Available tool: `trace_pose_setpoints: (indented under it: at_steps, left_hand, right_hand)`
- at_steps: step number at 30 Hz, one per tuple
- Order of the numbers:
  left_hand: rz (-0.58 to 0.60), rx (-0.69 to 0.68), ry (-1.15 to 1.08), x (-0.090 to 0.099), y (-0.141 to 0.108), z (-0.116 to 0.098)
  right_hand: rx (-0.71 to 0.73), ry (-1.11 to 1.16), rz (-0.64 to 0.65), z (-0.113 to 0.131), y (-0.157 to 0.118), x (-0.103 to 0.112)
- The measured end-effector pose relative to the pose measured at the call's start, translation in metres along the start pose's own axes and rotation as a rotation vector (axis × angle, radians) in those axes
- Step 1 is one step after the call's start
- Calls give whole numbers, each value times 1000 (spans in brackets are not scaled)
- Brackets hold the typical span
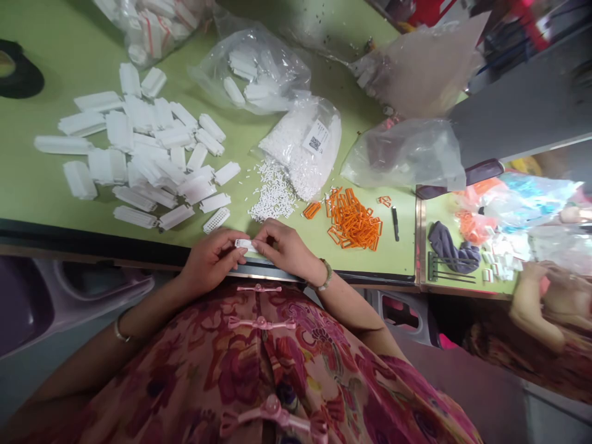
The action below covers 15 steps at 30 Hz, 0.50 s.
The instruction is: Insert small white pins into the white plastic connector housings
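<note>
Close to the table's front edge, a small white plastic part is held between my two hands. My left hand pinches its left end, fingers closed. The thumb and fingers of my right hand close on its right end and hide part of it. Just above my left hand lies a white piece with rows of holes. Small white pellet-like bits are spilled beyond my right hand, beside a clear bag of the same bits. A pile of orange plastic frames is to the right.
White plastic housings are heaped at left on the green table. Clear bags lie at the back, black tape at far left. A black-handled tool rests right of the frames. A co-worker's arm is at far right.
</note>
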<state>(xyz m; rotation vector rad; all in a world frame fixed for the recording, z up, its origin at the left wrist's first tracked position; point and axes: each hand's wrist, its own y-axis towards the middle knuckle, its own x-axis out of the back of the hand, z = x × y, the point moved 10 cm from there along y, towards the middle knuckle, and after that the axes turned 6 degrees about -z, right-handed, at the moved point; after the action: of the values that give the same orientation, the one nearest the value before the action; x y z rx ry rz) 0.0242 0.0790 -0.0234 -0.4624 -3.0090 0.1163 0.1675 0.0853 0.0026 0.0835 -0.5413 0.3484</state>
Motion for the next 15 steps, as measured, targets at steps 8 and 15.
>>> trace_pose_setpoints:
  at_steps: [8,15]
  left_hand:
    - [-169,37,-108,17,0,-4]
    - [-191,47,-105,19,0,-1]
  right_hand:
    - [-17,-224,-414,-33,-23,75]
    - [75,-435,-173,-21,-19,27]
